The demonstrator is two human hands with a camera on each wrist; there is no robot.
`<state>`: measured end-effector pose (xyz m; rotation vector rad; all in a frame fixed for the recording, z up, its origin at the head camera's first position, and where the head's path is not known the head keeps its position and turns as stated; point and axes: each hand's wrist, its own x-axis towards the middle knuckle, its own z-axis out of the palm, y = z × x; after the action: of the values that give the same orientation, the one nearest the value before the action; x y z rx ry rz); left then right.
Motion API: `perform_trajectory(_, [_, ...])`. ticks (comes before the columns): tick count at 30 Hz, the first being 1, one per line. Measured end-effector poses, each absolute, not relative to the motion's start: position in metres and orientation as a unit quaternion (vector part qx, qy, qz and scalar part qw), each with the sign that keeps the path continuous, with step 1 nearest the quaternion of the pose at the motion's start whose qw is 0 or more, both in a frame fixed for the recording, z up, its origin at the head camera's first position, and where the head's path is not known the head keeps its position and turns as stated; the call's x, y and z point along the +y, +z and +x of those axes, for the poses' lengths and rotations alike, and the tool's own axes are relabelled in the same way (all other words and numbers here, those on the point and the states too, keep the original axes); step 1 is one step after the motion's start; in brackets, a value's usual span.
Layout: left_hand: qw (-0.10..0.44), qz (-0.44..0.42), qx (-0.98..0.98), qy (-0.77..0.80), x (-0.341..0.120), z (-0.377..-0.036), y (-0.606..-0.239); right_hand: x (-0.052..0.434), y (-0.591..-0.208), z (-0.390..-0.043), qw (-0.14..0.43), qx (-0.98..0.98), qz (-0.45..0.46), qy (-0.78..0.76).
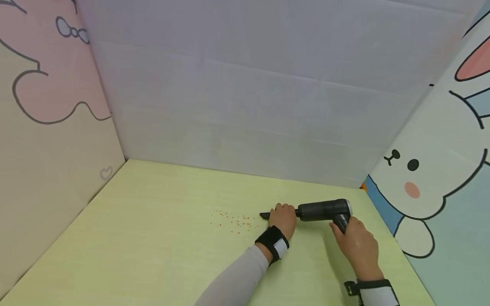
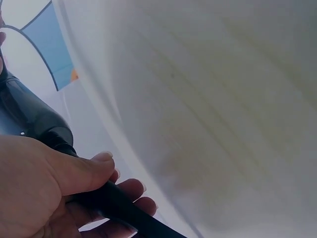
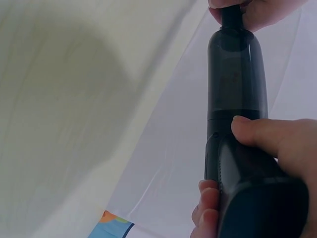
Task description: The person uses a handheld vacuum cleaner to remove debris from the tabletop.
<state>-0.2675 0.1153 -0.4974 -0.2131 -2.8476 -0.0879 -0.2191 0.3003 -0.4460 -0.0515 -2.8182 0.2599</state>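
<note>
A black handheld vacuum cleaner [image 1: 320, 211] is held level above the table, pointing left in the head view. My right hand [image 1: 359, 250] grips its handle, the thumb lying along the body in the right wrist view. Around the slim black nozzle [image 2: 121, 206] at the front, my left hand [image 1: 283, 221] closes with thumb and fingers. The nozzle's slanted tip [image 1: 264, 215] sticks out past the left hand. Just left of that tip, small orange-red crumbs [image 1: 239, 224] lie scattered on the table. A see-through dust cup [image 3: 235, 74] forms the vacuum's front half.
The pale yellow tabletop [image 1: 145, 242] runs back to a whitish wall sheet [image 1: 245, 106]. Printed cartoon panels stand on both sides, a pink one [image 1: 57, 85] at left and a rabbit one [image 1: 432, 178] at right, close to the right hand.
</note>
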Motion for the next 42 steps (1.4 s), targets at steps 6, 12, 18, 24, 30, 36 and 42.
perform_trajectory(6, [0.159, -0.066, -0.985, -0.018, 0.113, -0.272, -0.502, 0.298, -0.446, -0.224, 0.125, -0.986, -0.025, 0.106])
perform_trajectory(12, [0.155, -0.056, -0.986, -0.021, 0.108, -0.268, -0.498, 0.296, -0.447, -0.228, 0.117, -0.988, -0.012, 0.098])
perform_trajectory(18, [0.171, -0.048, -0.984, -0.021, 0.107, -0.263, -0.494, 0.297, -0.443, -0.226, 0.126, -0.988, -0.003, 0.094])
perform_trajectory(24, [0.172, -0.046, -0.984, -0.019, 0.104, -0.252, -0.489, 0.297, -0.443, -0.221, 0.112, -0.990, -0.003, 0.090])
perform_trajectory(30, [0.164, -0.042, -0.985, -0.025, 0.102, -0.242, -0.483, 0.296, -0.443, -0.216, 0.114, -0.990, 0.001, 0.087])
perform_trajectory(36, [0.137, -0.043, -0.989, -0.025, 0.102, -0.239, -0.482, 0.297, -0.443, -0.212, 0.125, -0.988, 0.011, 0.091])
perform_trajectory(42, [0.138, -0.042, -0.989, -0.032, 0.104, -0.236, -0.484, 0.297, -0.441, -0.206, 0.128, -0.988, 0.009, 0.089])
